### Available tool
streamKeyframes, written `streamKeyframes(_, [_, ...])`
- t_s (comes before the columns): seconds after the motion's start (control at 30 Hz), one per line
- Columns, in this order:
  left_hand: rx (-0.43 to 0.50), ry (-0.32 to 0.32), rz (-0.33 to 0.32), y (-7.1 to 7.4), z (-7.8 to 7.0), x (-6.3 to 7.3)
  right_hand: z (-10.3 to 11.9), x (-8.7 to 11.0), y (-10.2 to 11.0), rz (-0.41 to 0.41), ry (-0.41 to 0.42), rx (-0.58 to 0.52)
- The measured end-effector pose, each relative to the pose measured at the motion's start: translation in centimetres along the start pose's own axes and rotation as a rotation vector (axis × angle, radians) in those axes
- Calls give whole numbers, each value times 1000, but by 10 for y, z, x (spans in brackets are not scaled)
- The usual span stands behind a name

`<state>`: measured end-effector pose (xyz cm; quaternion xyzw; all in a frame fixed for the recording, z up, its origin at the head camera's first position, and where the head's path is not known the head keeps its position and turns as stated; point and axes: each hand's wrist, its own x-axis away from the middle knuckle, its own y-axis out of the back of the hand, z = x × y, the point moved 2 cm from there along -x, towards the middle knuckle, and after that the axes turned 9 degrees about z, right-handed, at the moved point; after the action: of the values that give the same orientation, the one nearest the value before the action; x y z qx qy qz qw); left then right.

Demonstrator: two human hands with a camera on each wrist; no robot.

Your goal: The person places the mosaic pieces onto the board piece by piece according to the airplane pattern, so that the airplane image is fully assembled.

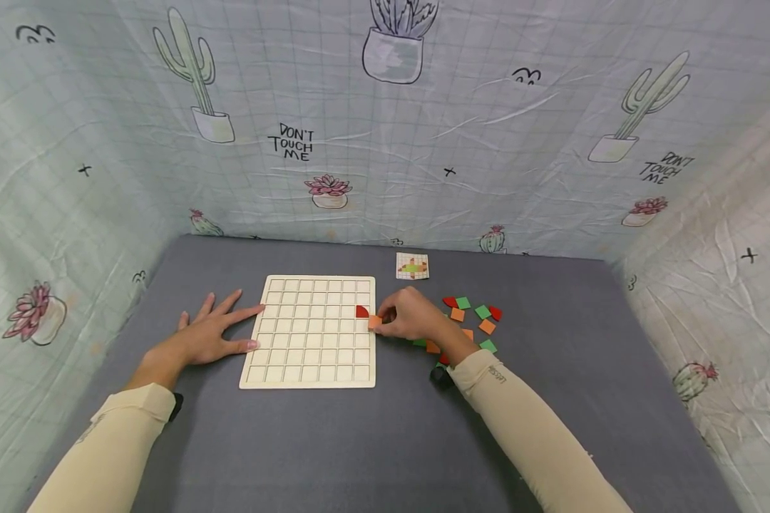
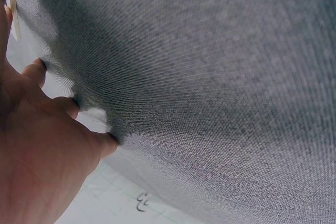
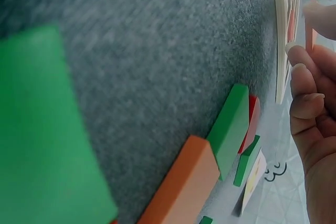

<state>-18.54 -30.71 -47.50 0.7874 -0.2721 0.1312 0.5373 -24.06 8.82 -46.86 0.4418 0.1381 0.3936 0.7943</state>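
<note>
A pale wooden grid board [image 1: 314,342] lies flat on the grey table. One red quarter-round tile [image 1: 362,312] sits in a cell at its right edge. My right hand [image 1: 411,315] pinches an orange square tile [image 1: 374,322] between thumb and fingers, over the board's right edge just below the red tile. In the right wrist view that orange tile [image 3: 310,34] shows edge-on in the fingers. My left hand [image 1: 210,335] is spread with straight fingers, thumb and index fingertip at the board's left edge. Its other fingertips rest on the grey cloth in the left wrist view.
Loose green, orange and red tiles [image 1: 487,326] lie scattered right of the board, partly under the right forearm. A small pattern card [image 1: 412,266] lies behind the board's right corner. Printed cloth walls [image 1: 372,206] stand at the back and sides.
</note>
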Motion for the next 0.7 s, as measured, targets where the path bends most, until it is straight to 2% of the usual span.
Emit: streamKeyframes(0.7, [-1,7,-2,1,0,-1,4,-10,-4,12,-5,42])
